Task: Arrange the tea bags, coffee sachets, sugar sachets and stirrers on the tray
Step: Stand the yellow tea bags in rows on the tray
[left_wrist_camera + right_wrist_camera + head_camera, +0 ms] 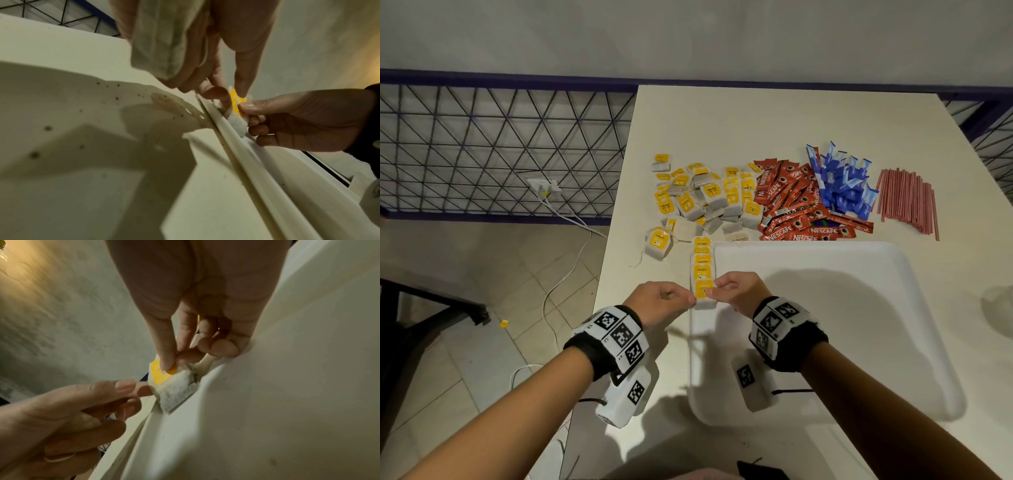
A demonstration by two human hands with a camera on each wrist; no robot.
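Observation:
A white tray (842,342) lies on the table in front of me. A row of yellow-tagged tea bags (702,263) lies along its left rim. Both hands meet at the nearest tea bag (703,294) of that row. My right hand (713,291) pinches it, thumb on its yellow tag (161,373). My left hand (690,298) pinches its other edge (236,100) and holds a second tea bag (164,40) tucked in the palm. Behind the tray lie the tea bag pile (702,195), red coffee sachets (798,205), blue sugar sachets (846,181) and stirrers (907,202).
The table's left edge (606,260) drops to a tiled floor with white cables (558,284) and a fallen yellow tag (503,322). A metal grille (500,147) stands behind. A pale translucent object (1000,308) sits at the right edge. A dark object (760,471) lies at the front.

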